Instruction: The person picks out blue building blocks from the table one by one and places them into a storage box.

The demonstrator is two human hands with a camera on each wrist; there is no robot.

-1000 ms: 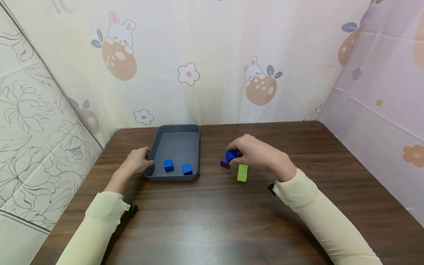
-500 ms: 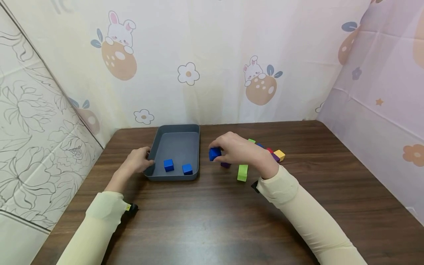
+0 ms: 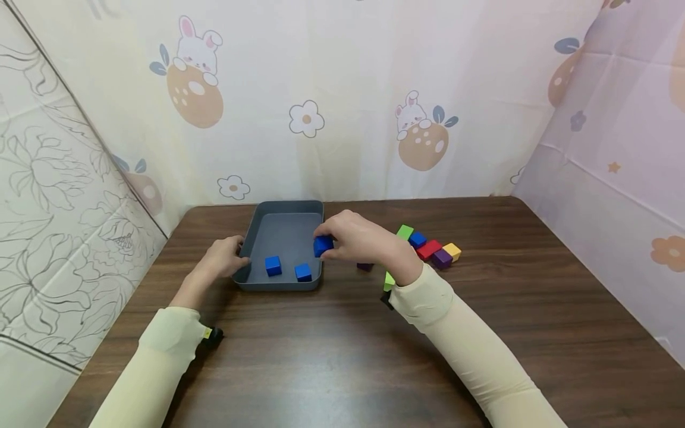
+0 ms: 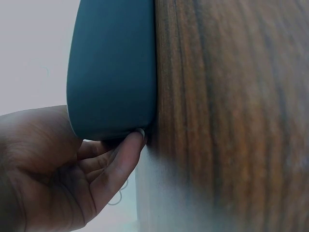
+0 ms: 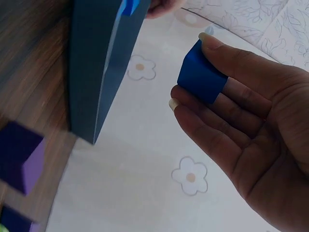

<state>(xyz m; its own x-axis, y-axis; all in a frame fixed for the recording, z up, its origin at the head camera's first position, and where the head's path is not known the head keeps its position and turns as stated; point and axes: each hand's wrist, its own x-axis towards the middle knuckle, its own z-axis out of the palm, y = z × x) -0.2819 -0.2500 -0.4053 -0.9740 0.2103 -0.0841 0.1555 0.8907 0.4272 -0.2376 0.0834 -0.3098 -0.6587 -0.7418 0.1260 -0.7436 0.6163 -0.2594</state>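
A blue block (image 3: 323, 246) is pinched between the thumb and fingers of my right hand (image 3: 355, 238), held up over the right rim of the grey tray (image 3: 283, 286). In the right wrist view the same blue block (image 5: 202, 75) shows off the table, above the tray's wall (image 5: 87, 72). My left hand (image 3: 218, 259) holds the tray at its left wall; in the left wrist view its fingers (image 4: 118, 166) curl against the tray's outer side (image 4: 113, 72). Two more blue blocks, one at left (image 3: 273, 266) and one at right (image 3: 302, 272), lie inside the tray near its front.
Right of the tray lies a group of blocks: green (image 3: 405, 232), blue (image 3: 417, 239), red (image 3: 429, 249), purple (image 3: 442, 258) and yellow (image 3: 452, 251). Another purple block (image 3: 365, 267) and a green one (image 3: 389, 280) are partly hidden by my right arm. A patterned curtain (image 3: 353, 148) hangs behind the table.
My right hand has carried the blue block leftward from the other blocks to the tray's right rim, uncovering the group behind. The left hand and the tray stay in place.
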